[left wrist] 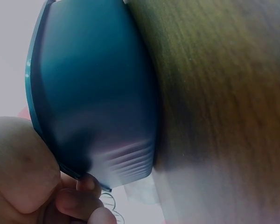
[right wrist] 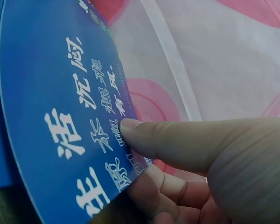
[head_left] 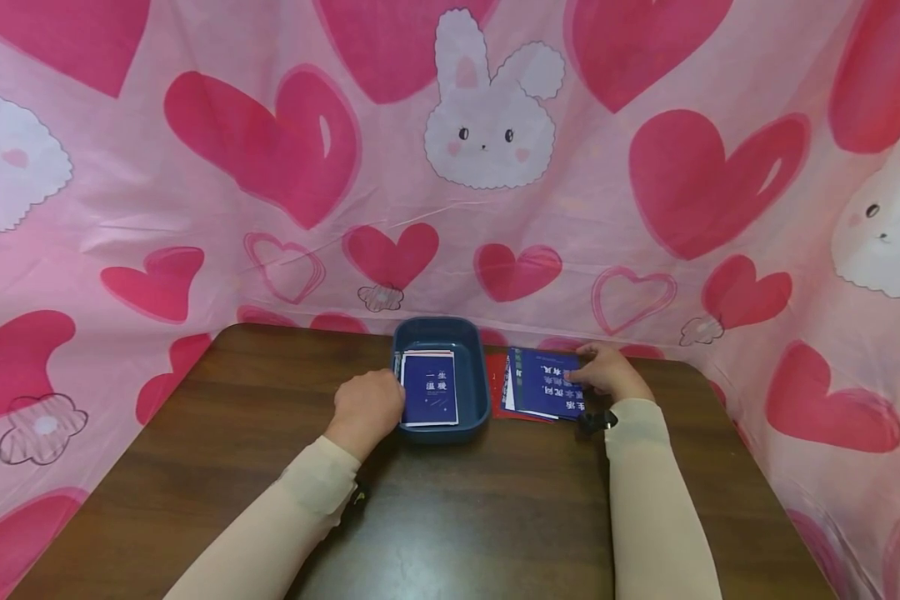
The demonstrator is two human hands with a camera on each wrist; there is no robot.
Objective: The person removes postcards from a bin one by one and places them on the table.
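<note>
A dark blue plastic bin (head_left: 472, 421) stands near the back of the table. Inside it lies a stack of cards, topped by a dark blue card (head_left: 430, 400) with white lettering. My left hand (head_left: 370, 408) grips the bin's left rim, and the left wrist view shows curled fingers at the rim of the bin (left wrist: 93, 93). To the right of the bin, my right hand (head_left: 613, 372) pinches a blue card (right wrist: 60, 116) with white writing by its edge, thumb on top and fingers beneath. That card bends slightly and overlaps other cards in the head view.
Under and beside the pinched card lie a red card (head_left: 498, 387) and a white-edged one. The brown wooden table (head_left: 480, 517) ends at a pink cloth (head_left: 390, 200) with hearts and rabbits, which hangs behind and on both sides.
</note>
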